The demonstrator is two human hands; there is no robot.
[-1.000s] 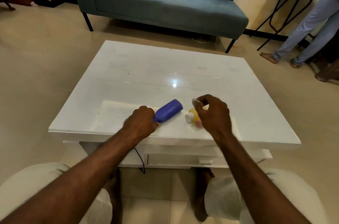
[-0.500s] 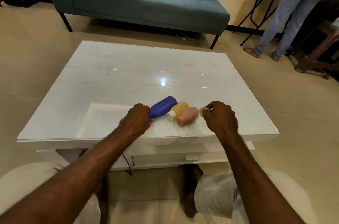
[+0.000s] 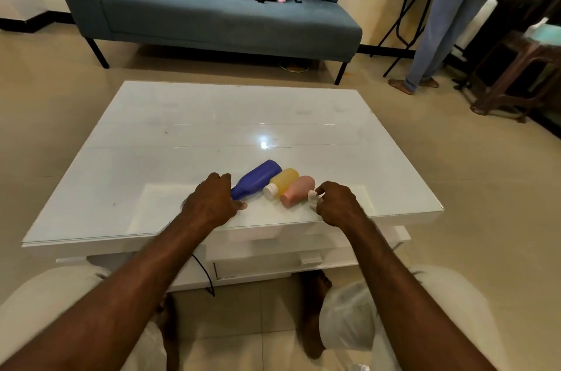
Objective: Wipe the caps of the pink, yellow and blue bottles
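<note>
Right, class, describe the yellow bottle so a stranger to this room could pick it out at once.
Find the white table in front of the blue sofa. Near its front edge three small bottles lie side by side; the yellow bottle is the middle one, between the blue bottle and the pink bottle. It alone shows a white cap.

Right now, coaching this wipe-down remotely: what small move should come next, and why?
Probably shift the right hand left to put its white wipe on the near cap end of the pink bottle: the wipe is pinched beside that bottle, while the left hand covers the cap end of the blue bottle.
</note>
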